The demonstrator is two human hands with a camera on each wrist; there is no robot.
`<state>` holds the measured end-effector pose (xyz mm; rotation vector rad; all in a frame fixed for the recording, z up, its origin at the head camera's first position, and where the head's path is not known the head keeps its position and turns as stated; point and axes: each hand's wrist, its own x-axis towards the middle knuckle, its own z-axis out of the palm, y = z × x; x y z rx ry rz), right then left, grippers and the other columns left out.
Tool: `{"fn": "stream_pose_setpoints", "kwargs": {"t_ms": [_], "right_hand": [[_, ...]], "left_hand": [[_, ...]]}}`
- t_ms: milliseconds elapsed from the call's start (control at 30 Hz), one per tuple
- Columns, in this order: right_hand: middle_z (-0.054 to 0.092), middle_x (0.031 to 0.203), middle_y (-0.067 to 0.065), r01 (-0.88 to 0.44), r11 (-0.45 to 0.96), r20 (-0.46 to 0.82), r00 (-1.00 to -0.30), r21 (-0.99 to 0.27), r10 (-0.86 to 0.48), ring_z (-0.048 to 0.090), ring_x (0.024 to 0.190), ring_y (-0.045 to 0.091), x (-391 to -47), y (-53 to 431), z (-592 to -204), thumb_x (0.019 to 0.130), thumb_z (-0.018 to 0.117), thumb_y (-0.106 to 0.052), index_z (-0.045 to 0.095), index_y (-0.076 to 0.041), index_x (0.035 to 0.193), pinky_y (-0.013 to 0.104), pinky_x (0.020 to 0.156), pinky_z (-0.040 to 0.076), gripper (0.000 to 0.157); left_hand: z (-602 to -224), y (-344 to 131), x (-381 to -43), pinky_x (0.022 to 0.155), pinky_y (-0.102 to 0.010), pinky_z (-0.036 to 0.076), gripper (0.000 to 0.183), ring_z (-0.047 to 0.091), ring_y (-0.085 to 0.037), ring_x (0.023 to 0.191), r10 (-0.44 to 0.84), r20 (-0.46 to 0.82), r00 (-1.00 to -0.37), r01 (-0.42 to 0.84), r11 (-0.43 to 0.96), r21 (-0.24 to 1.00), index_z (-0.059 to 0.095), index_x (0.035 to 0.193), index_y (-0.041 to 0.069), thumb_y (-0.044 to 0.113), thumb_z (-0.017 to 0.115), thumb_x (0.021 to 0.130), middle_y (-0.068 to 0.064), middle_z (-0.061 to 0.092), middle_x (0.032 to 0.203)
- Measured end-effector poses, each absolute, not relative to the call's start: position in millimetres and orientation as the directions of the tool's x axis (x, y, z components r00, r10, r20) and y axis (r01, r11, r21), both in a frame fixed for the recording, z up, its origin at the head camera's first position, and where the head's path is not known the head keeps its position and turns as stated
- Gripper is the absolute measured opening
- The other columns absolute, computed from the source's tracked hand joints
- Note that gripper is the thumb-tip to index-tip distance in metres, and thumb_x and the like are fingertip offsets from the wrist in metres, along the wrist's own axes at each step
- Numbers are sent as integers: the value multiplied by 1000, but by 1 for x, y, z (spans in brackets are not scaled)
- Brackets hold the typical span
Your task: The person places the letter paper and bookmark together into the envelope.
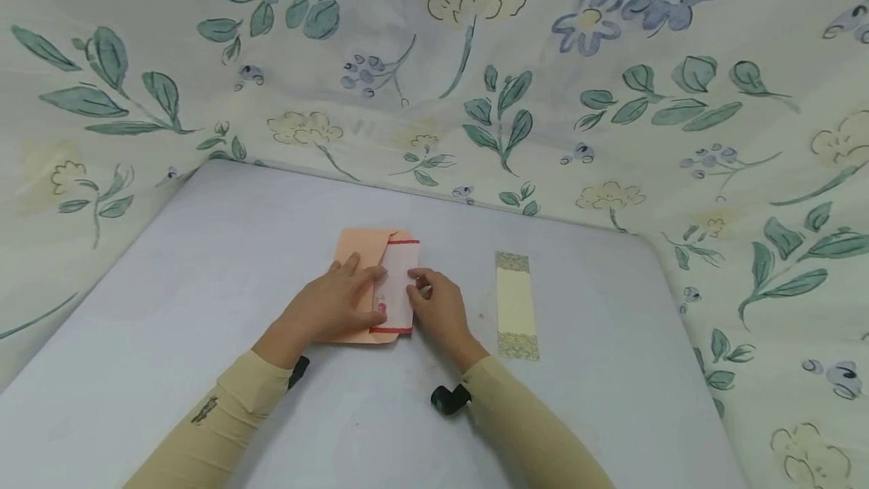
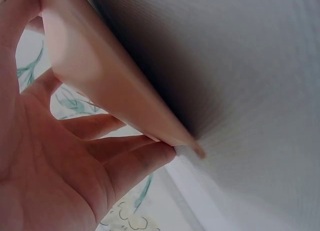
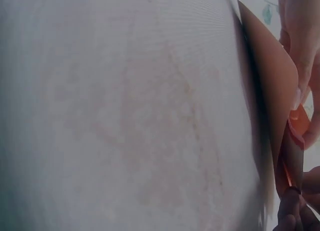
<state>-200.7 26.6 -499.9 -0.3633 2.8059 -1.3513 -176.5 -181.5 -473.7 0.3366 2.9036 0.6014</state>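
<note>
A peach paper envelope (image 1: 360, 249) lies on the table, with a white card (image 1: 402, 266) edged in red bands partly inside its right-hand opening. My left hand (image 1: 329, 306) rests over the envelope, fingers spread, thumb and forefinger reaching to the card. In the left wrist view its fairly straight fingers touch the envelope (image 2: 107, 86), whose edge stands a little off the table. My right hand (image 1: 441, 309) pinches the card's right edge between thumb and forefinger. The right wrist view shows these fingertips (image 3: 291, 208) at the card's edge, largely cut off by the frame.
To the right lies a pale yellow paper strip (image 1: 516, 304) with glittery gold bands at both ends. The white tabletop (image 1: 285, 202) is backed by a floral cloth (image 1: 407, 59). A black wrist camera (image 1: 449, 400) sticks out under the right forearm.
</note>
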Motion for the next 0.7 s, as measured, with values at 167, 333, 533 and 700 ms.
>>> {"fn": "stream_pose_setpoints", "kwargs": {"t_ms": [167, 333, 533, 700], "right_hand": [[63, 94, -3, -218, 595, 105, -970, -773, -218, 55, 74, 8, -199, 26, -500, 98, 69, -16, 69, -11, 126, 19, 65, 48, 29], [63, 109, 1, -243, 582, 147, -967, -776, -208, 56, 77, 8, -197, 28, -499, 96, 72, -19, 62, -14, 135, 21, 68, 50, 41], [59, 130, 5, -243, 549, 129, -962, -800, -239, 56, 77, 7, -195, 27, -498, 92, 75, -13, 51, -14, 146, 21, 70, 51, 59], [58, 133, 4, -247, 564, 115, -959, -788, -258, 55, 74, 4, -195, 24, -498, 91, 75, -8, 52, -13, 147, 18, 67, 50, 61]], "left_hand": [[-472, -179, -176, 102, -70, 40, 79, 34, -64, 136, 257, -102, -961, 199, 898, 391, 50, 151, 22, 58, 74, 85, -31, 28, 160], [-467, -179, -175, 101, -71, 40, 76, 35, -65, 135, 258, -95, -962, 203, 899, 388, 51, 150, 21, 55, 75, 86, -33, 30, 159], [-467, -181, -174, 101, -71, 40, 74, 35, -65, 135, 257, -96, -962, 200, 896, 397, 52, 149, 21, 55, 74, 87, -33, 30, 158], [-468, -179, -175, 100, -71, 41, 76, 36, -66, 133, 265, -92, -960, 208, 894, 397, 52, 149, 20, 56, 74, 86, -33, 30, 158]]}}
